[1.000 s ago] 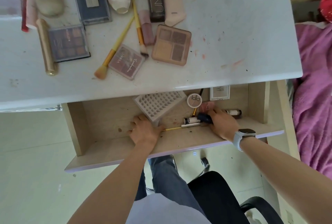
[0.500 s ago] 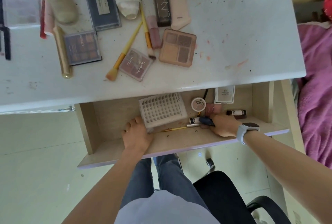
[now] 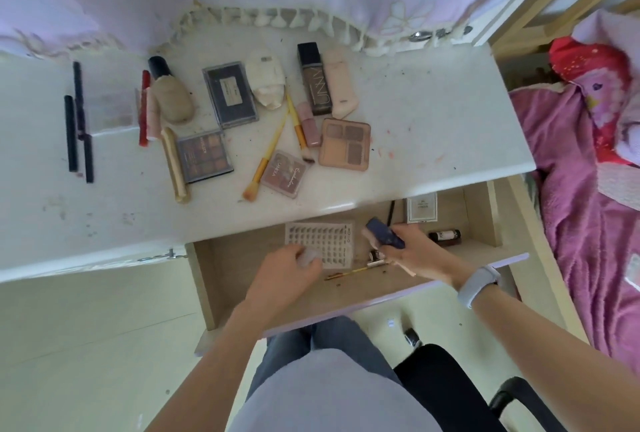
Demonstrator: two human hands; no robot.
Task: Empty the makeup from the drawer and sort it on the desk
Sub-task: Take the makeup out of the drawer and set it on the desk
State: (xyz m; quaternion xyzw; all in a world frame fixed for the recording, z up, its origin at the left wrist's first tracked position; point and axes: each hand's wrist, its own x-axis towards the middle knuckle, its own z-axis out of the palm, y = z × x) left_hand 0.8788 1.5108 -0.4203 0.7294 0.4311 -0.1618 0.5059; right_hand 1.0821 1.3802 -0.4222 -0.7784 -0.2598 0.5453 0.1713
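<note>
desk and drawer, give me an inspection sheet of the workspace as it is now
surface: white desk, stained, pink smears on its right part
job's things: open drawer holds lash tray, small brown bottle, white box, thin gold pencil
clutter: palettes, brushes, tubes across desk, among them four-pan palette
hands: left hand pinches lash tray; right hand grips dark blue tube
cables: nothing seen
surroundings: pink blanket, black chair

Over the open drawer (image 3: 239, 279), the right hand (image 3: 414, 253) grips a dark blue tube (image 3: 384, 235); the left hand (image 3: 289, 274) pinches a clear tray (image 3: 323, 244) at its nine o'clock. Palettes (image 3: 344, 144) lie on the desk (image 3: 433, 126) at twelve o'clock.
</note>
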